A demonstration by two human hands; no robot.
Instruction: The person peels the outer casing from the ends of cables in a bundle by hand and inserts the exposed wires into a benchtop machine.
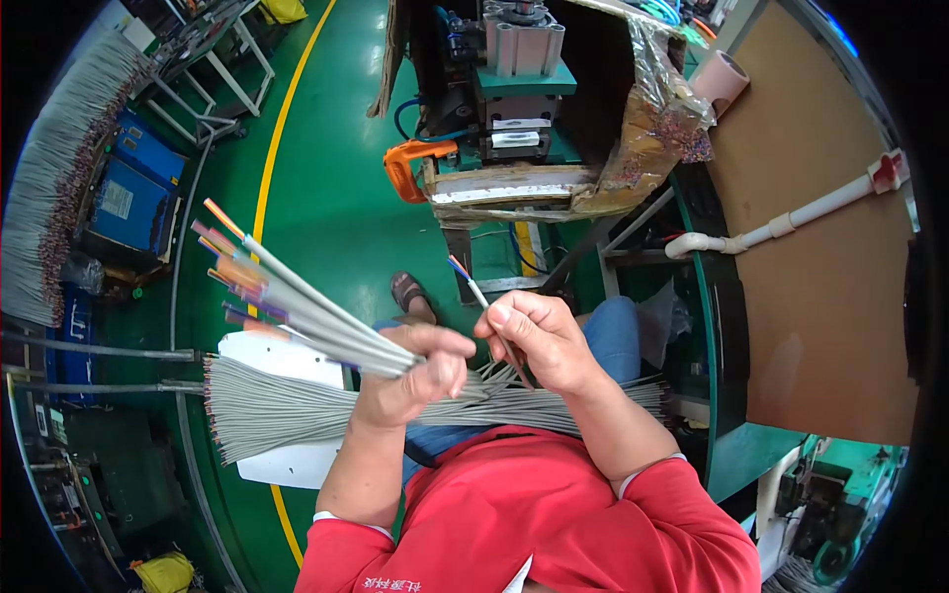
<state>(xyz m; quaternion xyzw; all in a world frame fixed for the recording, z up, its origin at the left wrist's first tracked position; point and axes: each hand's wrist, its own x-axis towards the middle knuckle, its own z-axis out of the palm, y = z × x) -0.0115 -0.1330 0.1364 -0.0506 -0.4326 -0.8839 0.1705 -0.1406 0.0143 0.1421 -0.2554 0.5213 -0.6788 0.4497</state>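
Observation:
My left hand (pixel 413 374) is closed around a bunch of grey cables (pixel 321 321). Their stripped ends fan out to the upper left, showing coloured inner wires, partly smeared by motion. A single grey cable (pixel 477 294) is pinched in my right hand (pixel 539 339), its blue and orange wire ends pointing up. Across my lap, under both hands, lies a large bundle of grey cables (pixel 282 403). Part of that bundle rests on a white board (pixel 287 471) at the left.
Ahead stands a pneumatic press (pixel 524 109) inside a tape-covered cardboard surround, with an orange tool (pixel 415 168) at its corner. A white pipe (pixel 791 219) crosses the brown board at the right. More cables (pixel 64 168) are stacked at the far left beside blue bins (pixel 133 203).

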